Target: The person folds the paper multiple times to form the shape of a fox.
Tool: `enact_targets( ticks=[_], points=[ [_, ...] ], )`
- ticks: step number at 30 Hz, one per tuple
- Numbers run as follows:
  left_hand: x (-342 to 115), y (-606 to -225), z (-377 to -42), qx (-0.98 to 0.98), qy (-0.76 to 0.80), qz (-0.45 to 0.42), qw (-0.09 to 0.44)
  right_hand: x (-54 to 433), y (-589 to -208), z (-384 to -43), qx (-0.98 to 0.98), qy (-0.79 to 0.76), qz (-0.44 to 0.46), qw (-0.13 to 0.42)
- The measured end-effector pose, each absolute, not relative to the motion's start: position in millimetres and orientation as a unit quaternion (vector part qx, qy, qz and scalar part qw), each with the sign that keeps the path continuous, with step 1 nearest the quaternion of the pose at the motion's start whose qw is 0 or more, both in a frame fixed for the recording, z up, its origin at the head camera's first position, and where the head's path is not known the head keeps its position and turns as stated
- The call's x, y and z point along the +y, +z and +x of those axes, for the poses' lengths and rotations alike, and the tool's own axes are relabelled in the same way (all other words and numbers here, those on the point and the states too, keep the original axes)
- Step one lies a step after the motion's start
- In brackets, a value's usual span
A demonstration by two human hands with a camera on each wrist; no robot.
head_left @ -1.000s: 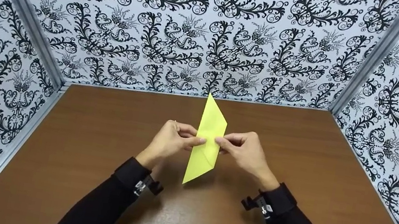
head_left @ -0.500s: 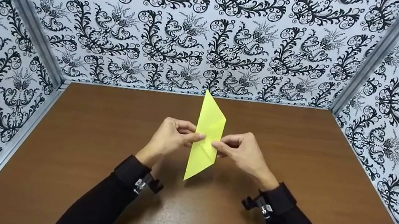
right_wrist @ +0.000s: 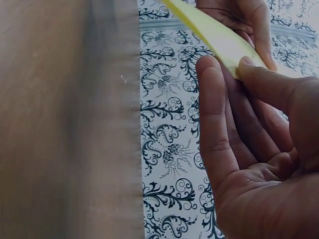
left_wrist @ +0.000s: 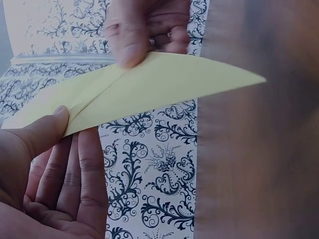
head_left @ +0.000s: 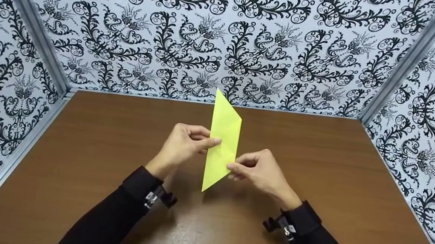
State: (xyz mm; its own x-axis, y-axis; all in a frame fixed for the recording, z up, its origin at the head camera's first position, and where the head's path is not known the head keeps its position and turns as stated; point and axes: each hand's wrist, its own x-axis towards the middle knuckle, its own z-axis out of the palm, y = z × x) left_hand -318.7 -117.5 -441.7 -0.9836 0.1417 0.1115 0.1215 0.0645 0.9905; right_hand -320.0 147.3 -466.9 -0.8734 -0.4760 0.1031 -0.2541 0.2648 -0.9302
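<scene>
A yellow sheet of paper (head_left: 223, 140), folded into a long four-sided shape with pointed ends, is held up above the table. My left hand (head_left: 183, 146) pinches its left edge near the middle, thumb on the near face. With thumb and fingers, my right hand (head_left: 264, 173) pinches the lower part of its right edge. A slanting flap edge crosses the folded paper (left_wrist: 149, 82) in the left wrist view. From the right wrist, the paper (right_wrist: 214, 35) appears nearly edge-on, its far end partly behind the thumb.
The brown wooden table (head_left: 326, 158) lies below both hands. Patterned black-and-white panels (head_left: 197, 30) rise at the back and both sides, joined by grey metal posts (head_left: 413, 62). Each wrist carries a strap with a small black device (head_left: 160, 198).
The folded paper has shifted up and left and now stands straighter. My left hand moves slightly up and left with it; my right hand has slid down the right edge.
</scene>
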Motion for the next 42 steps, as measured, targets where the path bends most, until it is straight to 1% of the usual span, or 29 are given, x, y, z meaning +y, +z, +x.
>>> enact_targets(
  ticks=[15, 25, 33, 36, 39, 42],
  points=[
    [-121, -440, -320, 0.753, 0.652, 0.088, 0.018, 149, -470, -319, 0.801, -0.538, -0.241, 0.104],
    [-126, -441, -320, 0.786, 0.609, 0.1, 0.04, 156, -468, -323, 0.802, -0.537, -0.249, 0.071],
    [-129, -441, -317, 0.826, 0.551, 0.112, 0.023, 162, -463, -325, 0.798, -0.557, -0.227, 0.042],
    [-129, -443, -315, 0.845, 0.522, 0.118, 0.012, 164, -462, -326, 0.804, -0.555, -0.215, 0.023],
    [-130, -445, -313, 0.851, 0.512, 0.117, 0.016, 164, -461, -326, 0.81, -0.549, -0.204, 0.001],
    [-130, -446, -310, 0.856, 0.503, 0.12, 0.028, 166, -461, -325, 0.825, -0.529, -0.197, -0.033]
  ],
)
